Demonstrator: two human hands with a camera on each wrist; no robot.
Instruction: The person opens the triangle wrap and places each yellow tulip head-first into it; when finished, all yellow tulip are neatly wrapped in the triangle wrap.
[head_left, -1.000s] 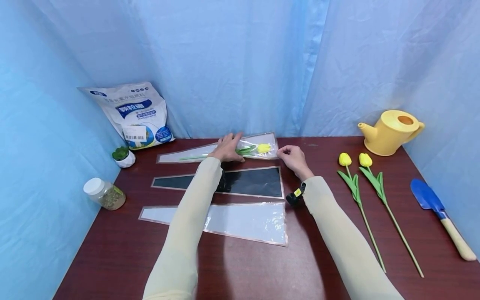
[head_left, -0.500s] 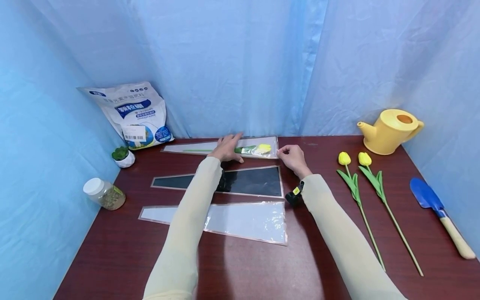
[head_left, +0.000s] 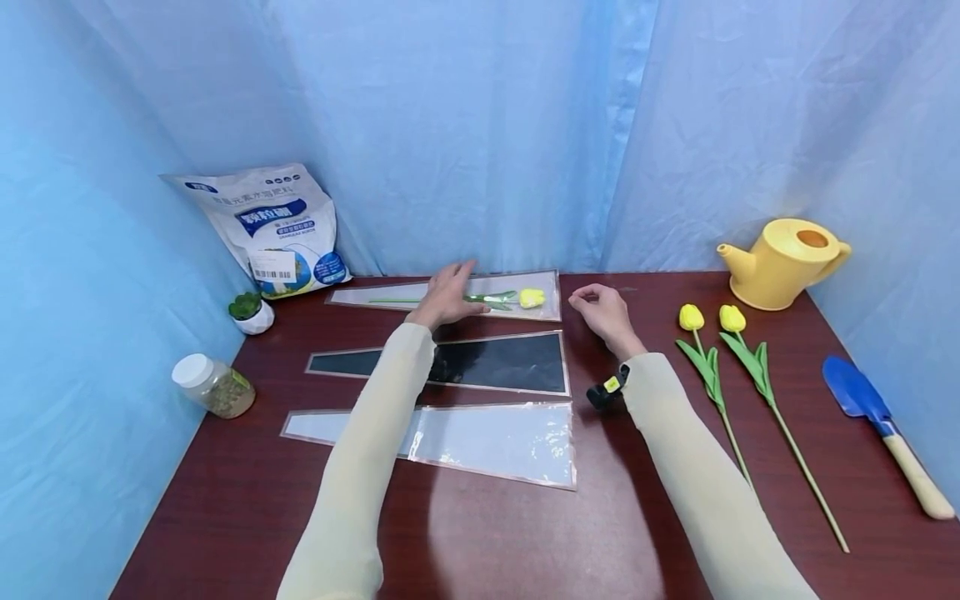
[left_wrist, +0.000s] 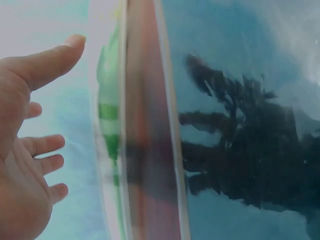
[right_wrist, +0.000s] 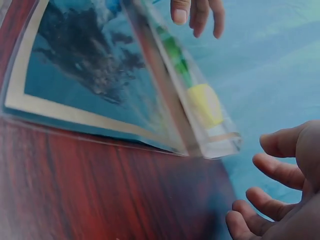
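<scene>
A yellow tulip [head_left: 532, 297] lies inside a clear, tapering flower sleeve [head_left: 550, 285] with a white backing, along the table's back edge. My left hand [head_left: 448, 296] is over the middle of this sleeve, hiding part of the stem; its fingers are spread and grip nothing. Just off the sleeve's wide right end is my right hand [head_left: 606, 312], its fingers loosely bent and nothing held. In the right wrist view a gap shows between those fingers and the sleeve's end. Nearer the front lie a black sleeve [head_left: 510, 364] and another white sleeve [head_left: 495, 442], both flat.
Two tulips [head_left: 708, 367] [head_left: 757, 367] lie on the right, beside a blue trowel [head_left: 862, 396]. A yellow watering can [head_left: 780, 265] stands at the back right. Along the left are a fertilizer bag [head_left: 281, 233], a small potted succulent [head_left: 251, 314] and a white-lidded jar [head_left: 213, 386].
The sleeve with the tulip has shifted right and settled flat. My right hand has let go of its end and drawn away to the right. My left hand has moved slightly left.
</scene>
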